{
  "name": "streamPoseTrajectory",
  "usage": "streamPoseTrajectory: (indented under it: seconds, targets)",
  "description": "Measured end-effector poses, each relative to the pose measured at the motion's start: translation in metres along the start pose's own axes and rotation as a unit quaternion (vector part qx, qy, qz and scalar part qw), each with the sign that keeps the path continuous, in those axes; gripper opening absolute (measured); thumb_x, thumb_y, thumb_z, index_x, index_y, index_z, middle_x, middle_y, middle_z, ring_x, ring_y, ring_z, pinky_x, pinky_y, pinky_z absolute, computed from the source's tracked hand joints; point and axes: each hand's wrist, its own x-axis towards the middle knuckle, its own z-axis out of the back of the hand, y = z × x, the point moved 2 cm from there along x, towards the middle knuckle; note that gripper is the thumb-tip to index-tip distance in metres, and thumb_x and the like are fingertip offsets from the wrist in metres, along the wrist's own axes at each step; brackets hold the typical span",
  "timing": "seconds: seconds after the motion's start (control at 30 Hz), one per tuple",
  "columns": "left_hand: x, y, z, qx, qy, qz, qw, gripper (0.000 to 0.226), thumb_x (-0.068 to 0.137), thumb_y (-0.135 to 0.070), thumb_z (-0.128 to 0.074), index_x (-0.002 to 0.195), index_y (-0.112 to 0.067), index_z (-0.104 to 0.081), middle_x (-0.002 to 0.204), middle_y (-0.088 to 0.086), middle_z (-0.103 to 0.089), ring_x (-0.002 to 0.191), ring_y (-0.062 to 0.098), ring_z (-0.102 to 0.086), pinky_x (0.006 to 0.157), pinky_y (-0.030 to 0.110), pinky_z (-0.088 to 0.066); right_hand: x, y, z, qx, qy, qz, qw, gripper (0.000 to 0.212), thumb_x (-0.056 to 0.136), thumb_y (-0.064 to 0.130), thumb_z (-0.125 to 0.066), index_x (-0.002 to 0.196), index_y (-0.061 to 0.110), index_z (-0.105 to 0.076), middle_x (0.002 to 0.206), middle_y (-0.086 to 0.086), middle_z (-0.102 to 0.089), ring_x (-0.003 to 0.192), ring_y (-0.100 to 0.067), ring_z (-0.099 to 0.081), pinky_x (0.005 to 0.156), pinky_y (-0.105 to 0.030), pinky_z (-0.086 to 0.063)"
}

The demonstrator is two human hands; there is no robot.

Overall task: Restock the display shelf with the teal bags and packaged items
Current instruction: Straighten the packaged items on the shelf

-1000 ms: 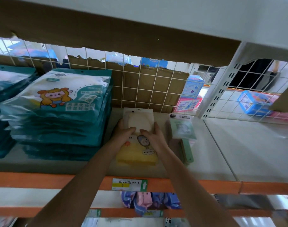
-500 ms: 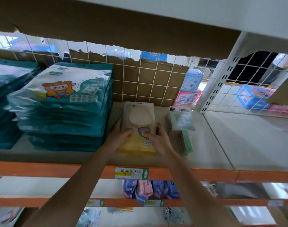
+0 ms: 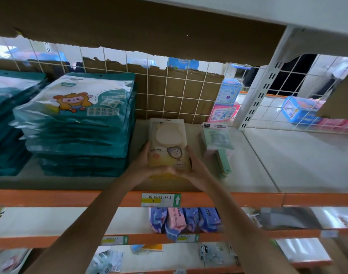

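Here the cream packaged item (image 3: 169, 143) sits clamped between both hands near the shelf (image 3: 288, 155) front: left hand (image 3: 142, 165) fingers curl round its left edge, right hand (image 3: 198, 170) fingers round its right. Beyond the left fingers rises the teal bags stack (image 3: 80, 125); just beyond the right fingers lies a green pack (image 3: 216, 140).

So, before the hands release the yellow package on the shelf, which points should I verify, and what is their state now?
1. Left hand and right hand hold the yellow package at its near sides: ok.
2. Printed face up: ok.
3. Apart from the teal bag stack: ok.
4. Apart from the green packages: ok.
5. Resting flat on the shelf: cannot tell, the hands hide its near end.
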Motion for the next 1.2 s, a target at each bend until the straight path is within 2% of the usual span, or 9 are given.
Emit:
streamPoseTrajectory:
  seconds: [0.07, 0.13, 0.17, 0.27, 0.4, 0.53, 0.67, 1.1, 1.2]
  targets:
    - [-0.005, 0.007, 0.002, 0.066, 0.027, -0.008, 0.997, 0.133, 0.047, -0.040, -0.088, 0.149, -0.032, -0.003, 0.148, -0.004, -0.031, 0.133, 0.016, -0.034, 0.110, 0.044, -0.033, -0.005, -0.006, 0.005, -0.074, 0.034, 0.003, 0.997, 0.093, 0.065, 0.021, -0.084, 0.139, 0.017, -0.027, 0.130, 0.000, -0.051, 0.121, -0.016, -0.050, 0.099, -0.028, -0.045]
    - [-0.006, 0.009, 0.003, 0.150, 0.027, -0.007, 0.988, 0.128, 0.061, -0.023, -0.086, 0.148, -0.029, 0.009, 0.154, -0.001, -0.017, 0.138, 0.020, -0.025, 0.112, 0.045, -0.027, -0.005, -0.007, 0.009, -0.141, 0.057, 0.017, 0.988, 0.110, 0.067, 0.011, -0.083, 0.148, 0.010, -0.008, 0.134, 0.002, -0.045, 0.123, -0.010, -0.043, 0.098, -0.009, -0.037]
    - [-0.005, 0.009, 0.004, 0.191, 0.021, -0.015, 0.981, 0.126, 0.065, -0.019, -0.084, 0.147, -0.029, 0.012, 0.155, 0.001, -0.013, 0.139, 0.022, -0.023, 0.113, 0.045, -0.026, -0.005, -0.006, 0.009, -0.174, 0.064, 0.015, 0.983, 0.116, 0.069, 0.009, -0.081, 0.149, 0.009, 0.003, 0.137, -0.002, -0.043, 0.124, -0.012, -0.042, 0.097, -0.007, -0.035]
    - [-0.005, 0.006, 0.003, 0.246, 0.002, -0.030, 0.969, 0.125, 0.066, -0.020, -0.083, 0.148, -0.027, 0.012, 0.156, 0.001, -0.012, 0.139, 0.023, -0.022, 0.113, 0.042, -0.025, -0.001, -0.004, 0.009, -0.254, 0.056, 0.000, 0.966, 0.118, 0.074, 0.014, -0.077, 0.148, 0.014, 0.015, 0.144, -0.012, -0.039, 0.128, -0.025, -0.042, 0.105, -0.029, -0.036]
    - [-0.003, 0.002, 0.003, 0.274, -0.006, -0.038, 0.961, 0.120, 0.067, -0.022, -0.082, 0.149, -0.023, 0.006, 0.156, 0.001, -0.014, 0.139, 0.023, -0.023, 0.111, 0.037, -0.023, 0.003, -0.002, 0.012, -0.280, 0.049, 0.009, 0.959, 0.115, 0.073, 0.021, -0.079, 0.149, 0.014, 0.007, 0.146, -0.011, -0.037, 0.131, -0.025, -0.039, 0.105, -0.029, -0.032]
    - [-0.003, 0.002, 0.002, 0.280, -0.015, -0.043, 0.959, 0.117, 0.068, -0.022, -0.081, 0.149, -0.022, 0.002, 0.155, 0.001, -0.015, 0.139, 0.023, -0.023, 0.112, 0.039, -0.023, 0.006, -0.005, 0.015, -0.278, 0.040, 0.028, 0.959, 0.113, 0.068, 0.026, -0.082, 0.150, 0.014, -0.005, 0.138, -0.009, -0.047, 0.125, -0.024, -0.046, 0.103, -0.033, -0.039]
    - [-0.001, 0.001, 0.001, 0.286, -0.029, -0.048, 0.957, 0.114, 0.068, -0.021, -0.081, 0.150, -0.022, -0.001, 0.155, 0.001, -0.015, 0.139, 0.024, -0.023, 0.113, 0.041, -0.023, 0.007, -0.006, 0.016, -0.273, 0.015, 0.049, 0.961, 0.108, 0.066, 0.028, -0.083, 0.149, 0.013, -0.016, 0.132, -0.007, -0.055, 0.119, -0.022, -0.051, 0.097, -0.026, -0.040]
    - [-0.005, 0.007, 0.000, 0.250, -0.023, -0.037, 0.967, 0.113, 0.071, -0.023, -0.079, 0.149, -0.026, 0.003, 0.156, 0.000, -0.009, 0.139, 0.025, -0.022, 0.111, 0.040, -0.023, 0.003, -0.004, 0.018, -0.287, 0.006, 0.080, 0.954, 0.102, 0.072, 0.025, -0.080, 0.149, 0.010, -0.014, 0.136, -0.011, -0.051, 0.122, -0.024, -0.050, 0.096, -0.021, -0.036]
    - [-0.008, 0.008, -0.001, 0.226, -0.029, -0.043, 0.973, 0.107, 0.075, -0.030, -0.076, 0.149, -0.027, 0.001, 0.156, 0.000, -0.012, 0.139, 0.024, -0.024, 0.111, 0.040, -0.026, -0.003, -0.004, 0.018, -0.286, -0.001, 0.093, 0.954, 0.101, 0.072, 0.027, -0.080, 0.148, 0.009, -0.016, 0.140, -0.011, -0.046, 0.126, -0.024, -0.045, 0.101, -0.026, -0.035]
